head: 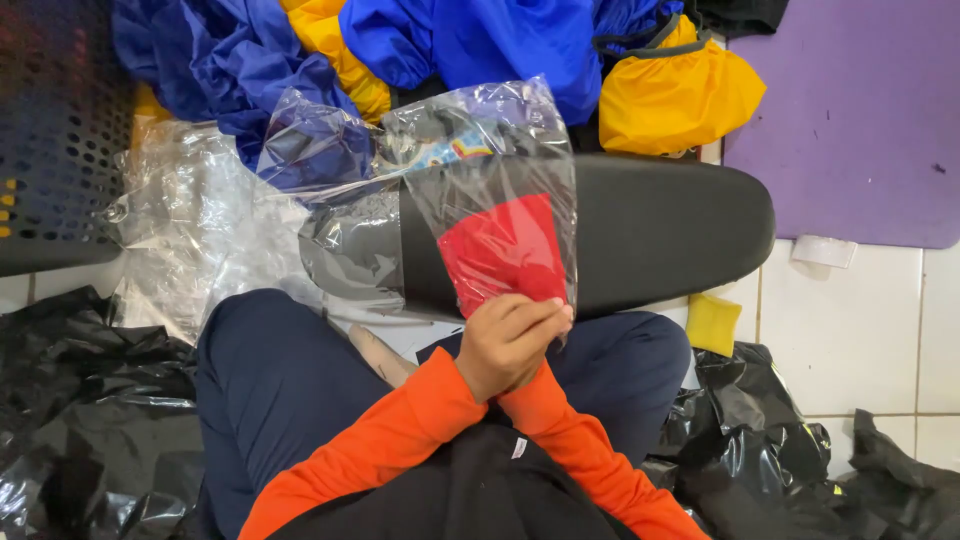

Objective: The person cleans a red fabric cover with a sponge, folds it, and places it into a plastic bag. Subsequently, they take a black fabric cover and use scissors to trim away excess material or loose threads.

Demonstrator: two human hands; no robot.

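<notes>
A clear plastic bag (500, 160) with a red piece (503, 250) inside is held upright over a black padded seat (670, 225). My left hand (505, 345) grips the bag's lower edge, fingers closed over the red piece. My right hand is tucked under the left one; only its orange sleeve (580, 445) shows, so its grip is hidden. My knees in dark blue trousers (275, 385) sit below the seat.
Crumpled clear plastic (205, 220) lies at left beside a dark perforated basket (55, 130). Blue and yellow garments (480, 40) are piled at the back. Black plastic bags (85, 420) flank my legs. A purple mat (850, 110) and white floor tiles (860, 320) lie at right.
</notes>
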